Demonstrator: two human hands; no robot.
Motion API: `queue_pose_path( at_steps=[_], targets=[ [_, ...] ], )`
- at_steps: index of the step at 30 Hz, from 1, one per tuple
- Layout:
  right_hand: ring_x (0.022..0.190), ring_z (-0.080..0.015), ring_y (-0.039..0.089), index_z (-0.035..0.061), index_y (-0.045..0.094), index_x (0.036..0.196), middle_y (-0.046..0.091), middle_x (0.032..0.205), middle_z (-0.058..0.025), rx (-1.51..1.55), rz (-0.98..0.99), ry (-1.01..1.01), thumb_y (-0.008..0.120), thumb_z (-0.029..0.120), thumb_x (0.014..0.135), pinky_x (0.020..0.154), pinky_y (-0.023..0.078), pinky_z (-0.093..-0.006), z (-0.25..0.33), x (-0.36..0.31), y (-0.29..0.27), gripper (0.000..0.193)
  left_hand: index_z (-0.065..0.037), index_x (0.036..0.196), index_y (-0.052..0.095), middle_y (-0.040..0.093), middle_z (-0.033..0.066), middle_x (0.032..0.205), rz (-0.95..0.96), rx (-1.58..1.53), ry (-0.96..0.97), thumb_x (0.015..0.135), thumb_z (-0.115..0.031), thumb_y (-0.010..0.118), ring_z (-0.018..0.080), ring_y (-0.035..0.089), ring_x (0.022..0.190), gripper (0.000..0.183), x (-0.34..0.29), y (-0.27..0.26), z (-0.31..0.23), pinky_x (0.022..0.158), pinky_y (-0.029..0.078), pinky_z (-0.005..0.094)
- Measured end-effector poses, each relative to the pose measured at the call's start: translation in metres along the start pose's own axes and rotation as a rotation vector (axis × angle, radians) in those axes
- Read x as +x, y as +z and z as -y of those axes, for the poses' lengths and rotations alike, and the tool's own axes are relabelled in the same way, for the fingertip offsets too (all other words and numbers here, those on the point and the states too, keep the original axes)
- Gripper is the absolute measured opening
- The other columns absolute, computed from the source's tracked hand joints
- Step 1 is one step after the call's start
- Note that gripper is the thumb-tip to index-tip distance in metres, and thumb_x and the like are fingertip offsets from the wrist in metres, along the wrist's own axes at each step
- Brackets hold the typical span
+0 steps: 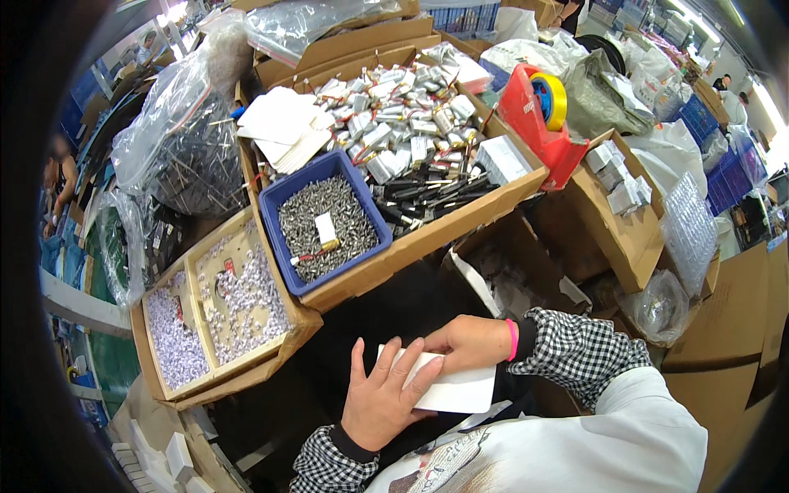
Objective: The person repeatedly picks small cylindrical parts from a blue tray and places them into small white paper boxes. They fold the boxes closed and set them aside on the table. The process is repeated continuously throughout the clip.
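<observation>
Our shirt (567,448) lies nearest; before it, our left hand (385,403) spreads wide across the card (462,389), probably steadying it; our right hand (475,341) bends over its upper edge; we cannot tell its grip.

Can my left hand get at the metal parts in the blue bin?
Probably yes: the metal parts lie mostly uncovered, though your left hand is on the white card and a carton edge lies between.

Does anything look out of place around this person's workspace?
One thing: a white rectangular piece with a gold end lies on small silver metal parts in the blue plastic bin, looking unlike the parts around it.
</observation>
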State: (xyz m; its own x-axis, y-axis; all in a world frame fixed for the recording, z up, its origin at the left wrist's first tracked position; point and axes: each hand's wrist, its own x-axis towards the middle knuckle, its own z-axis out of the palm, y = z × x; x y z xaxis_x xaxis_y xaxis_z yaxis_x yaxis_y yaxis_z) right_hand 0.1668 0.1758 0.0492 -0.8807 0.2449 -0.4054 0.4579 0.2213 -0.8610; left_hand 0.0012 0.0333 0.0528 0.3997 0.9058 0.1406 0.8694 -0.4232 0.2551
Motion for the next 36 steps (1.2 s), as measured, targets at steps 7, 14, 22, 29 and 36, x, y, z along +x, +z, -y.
queue_pose_path(
  at_steps=[7,14,22,29,36],
  targets=[
    [0.08,-0.0238,0.067,0.0082,0.067,0.104,0.068,0.091,-0.0121,-0.528,-0.398,-0.303,0.059,0.025,0.089,0.072,0.052,-0.0325,0.038,-0.031,-0.113,0.023,0.0,0.136,0.034,0.046,0.019,0.121,-0.076,-0.623,-0.238,0.058,-0.039,0.084,0.0336,0.048,0.111,0.1,-0.008,0.02,0.004,0.098,0.037,0.0428],
    [0.094,-0.0285,0.061,0.0124,0.069,0.103,0.067,0.099,-0.0062,-1.288,-0.617,-0.054,0.056,0.005,0.08,0.084,0.048,-0.0381,0.013,-0.014,-0.23,0.027,-0.002,0.145,0.016,0.039,0.015,0.128,-0.019,-1.356,-0.354,0.07,-0.054,0.074,0.0233,0.044,0.115,0.108,-0.028,0.057,-0.003,0.097,0.04,0.0345],
    [0.095,-0.032,0.058,0.0057,0.062,0.101,0.063,0.097,-0.0128,-1.067,-0.513,-0.05,0.063,0.015,0.081,0.084,0.046,-0.0397,0.02,-0.036,-0.237,0.022,-0.004,0.145,0.017,0.04,0.0137,0.127,-0.055,-1.363,-0.372,0.073,-0.05,0.074,0.0221,0.045,0.114,0.103,-0.03,0.067,0.004,0.093,0.043,0.0334],
    [0.097,-0.0298,0.059,0.0045,0.052,0.111,0.06,0.104,-0.0147,-0.926,-0.419,0.119,0.059,0.02,0.086,0.084,0.046,-0.0362,0.061,-0.041,-0.246,0.03,-0.003,0.145,0.018,0.04,0.0133,0.127,-0.043,-1.415,-0.352,0.073,-0.046,0.075,0.0209,0.046,0.113,0.101,-0.027,0.069,0.001,0.093,0.043,0.0329],
    [0.087,-0.0249,0.063,0.0092,0.058,0.099,0.064,0.093,-0.0097,-0.859,-0.497,-0.111,0.069,0.01,0.076,0.078,0.048,-0.0347,0.06,0.019,-0.263,0.026,-0.002,0.144,0.018,0.042,0.0133,0.127,-0.043,-1.438,-0.369,0.074,-0.045,0.076,0.0209,0.047,0.113,0.101,-0.029,0.065,0.003,0.094,0.042,0.0325]
  ],
)
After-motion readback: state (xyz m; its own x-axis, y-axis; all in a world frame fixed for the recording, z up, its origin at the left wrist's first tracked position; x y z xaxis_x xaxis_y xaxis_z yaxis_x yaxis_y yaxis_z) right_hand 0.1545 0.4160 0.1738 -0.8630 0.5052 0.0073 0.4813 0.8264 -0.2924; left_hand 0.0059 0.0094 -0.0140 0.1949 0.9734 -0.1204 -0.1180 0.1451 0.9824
